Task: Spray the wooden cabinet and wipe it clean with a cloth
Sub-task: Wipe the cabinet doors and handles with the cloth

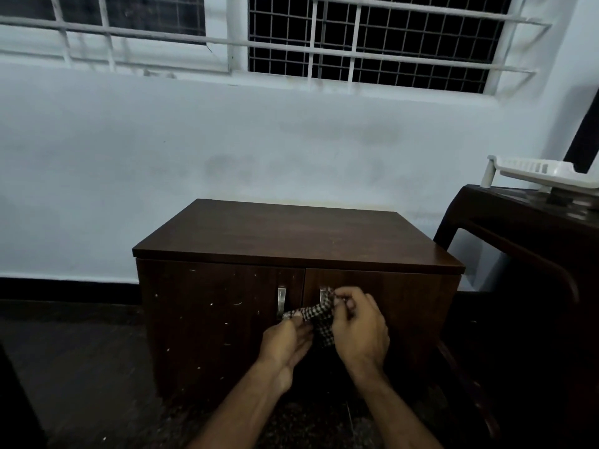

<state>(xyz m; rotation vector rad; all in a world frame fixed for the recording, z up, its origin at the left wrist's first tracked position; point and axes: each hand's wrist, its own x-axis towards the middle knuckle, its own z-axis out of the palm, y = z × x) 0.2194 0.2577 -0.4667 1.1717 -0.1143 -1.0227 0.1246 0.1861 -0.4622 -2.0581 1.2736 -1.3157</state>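
Both hands are together at six o'clock, low before the cabinet (291,241), each pinching the checked cloth (319,319): the left hand (285,345) has its lower end, the right hand (359,325) curls round the upper. The cloth hangs bunched just beside the right handle (323,294). No spray bottle shows, so I'd guess a dry rub could merely smear the pale flecks on the left door (220,306). The cloth might also snag on that handle. I can read no writing anywhere.

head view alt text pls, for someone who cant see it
Two bare hands hold a checked cloth in front of a dark wooden cabinet's closed doors: left hand pinching one end, right hand gripping the other. Behind are a white wall and barred window.
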